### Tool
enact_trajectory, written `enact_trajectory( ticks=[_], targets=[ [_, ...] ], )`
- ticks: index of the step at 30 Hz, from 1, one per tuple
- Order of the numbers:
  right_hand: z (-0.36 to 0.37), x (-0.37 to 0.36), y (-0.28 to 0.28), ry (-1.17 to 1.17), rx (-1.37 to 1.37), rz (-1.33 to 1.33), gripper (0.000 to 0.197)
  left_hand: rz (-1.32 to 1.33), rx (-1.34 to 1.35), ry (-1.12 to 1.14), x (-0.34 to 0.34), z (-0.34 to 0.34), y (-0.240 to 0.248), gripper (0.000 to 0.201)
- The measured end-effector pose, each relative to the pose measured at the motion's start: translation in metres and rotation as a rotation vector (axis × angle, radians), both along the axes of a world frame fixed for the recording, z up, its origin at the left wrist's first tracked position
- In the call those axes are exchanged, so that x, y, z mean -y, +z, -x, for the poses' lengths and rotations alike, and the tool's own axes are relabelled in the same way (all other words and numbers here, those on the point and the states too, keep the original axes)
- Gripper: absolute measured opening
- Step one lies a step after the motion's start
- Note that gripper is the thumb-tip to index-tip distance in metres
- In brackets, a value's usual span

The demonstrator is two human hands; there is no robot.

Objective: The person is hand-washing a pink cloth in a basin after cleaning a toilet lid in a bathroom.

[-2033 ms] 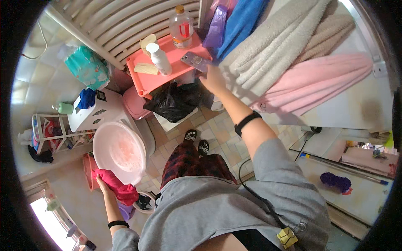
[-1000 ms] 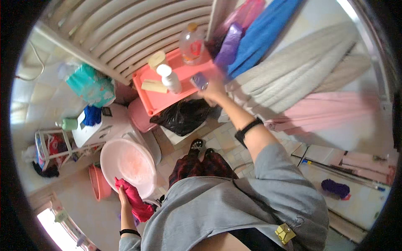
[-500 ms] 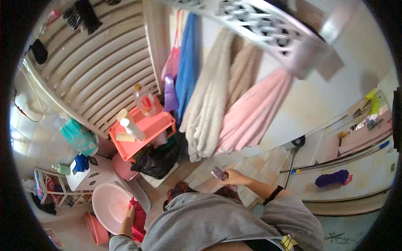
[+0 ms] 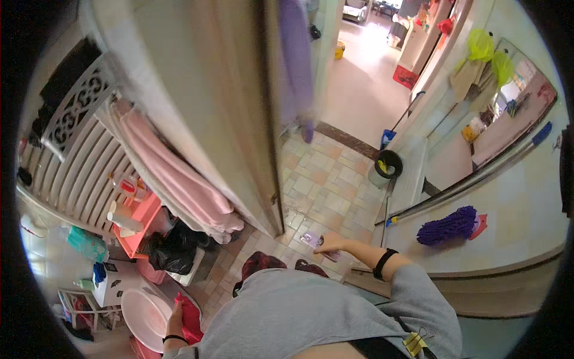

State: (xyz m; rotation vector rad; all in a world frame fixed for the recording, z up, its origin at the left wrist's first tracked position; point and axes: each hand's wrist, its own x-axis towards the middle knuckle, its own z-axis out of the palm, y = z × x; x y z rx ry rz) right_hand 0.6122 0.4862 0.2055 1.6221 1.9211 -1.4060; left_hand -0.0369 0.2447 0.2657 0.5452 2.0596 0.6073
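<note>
At the lower left, my left hand (image 4: 176, 318) is closed around a bright red cloth (image 4: 191, 322), which hangs down by my side. The hand lies against the rim of a pale pink basin (image 4: 143, 316); whether its fingers also grip that rim, I cannot tell. Ahead of my body, my right hand (image 4: 330, 242) is closed on a flat, pale purple phone (image 4: 311, 240), whose far end sticks out past the fingers. My right forearm wears a black band (image 4: 384, 263).
A brown doorway edge (image 4: 276, 179) stands ahead on the left. Beyond it, tiled floor (image 4: 323, 179) leads to a bright room. A black-rimmed bin (image 4: 388, 163) stands by the right wall, near a purple mop head (image 4: 447, 226). A coral rack (image 4: 140, 224) holds bottles at the left.
My view has swung right, so the hanging towels and coral rack now sit farther left and the doorway shows. Both hands keep their hold.
</note>
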Motion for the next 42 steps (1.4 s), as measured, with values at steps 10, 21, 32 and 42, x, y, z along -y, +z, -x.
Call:
enact_trajectory(
  ticks=[10,21,32,42],
  targets=[
    [-0.120,-0.150,0.028,-0.083,0.243,-0.374,0.071,0.109,-0.033,-0.058,-0.049,-0.143,0.034,0.057],
    [-0.187,-0.403,0.057,0.012,0.266,-0.502,0.071,0.238,0.077,-0.137,-0.160,-0.311,-0.010,0.055],
    [-0.307,-0.667,0.089,0.103,0.109,-0.624,0.064,0.123,0.154,-0.312,-0.428,-0.513,-0.010,0.053],
    [-0.230,-0.961,0.237,0.052,-0.374,-0.856,0.072,-0.117,0.163,-0.405,-0.558,-0.676,0.017,0.051]
  ],
)
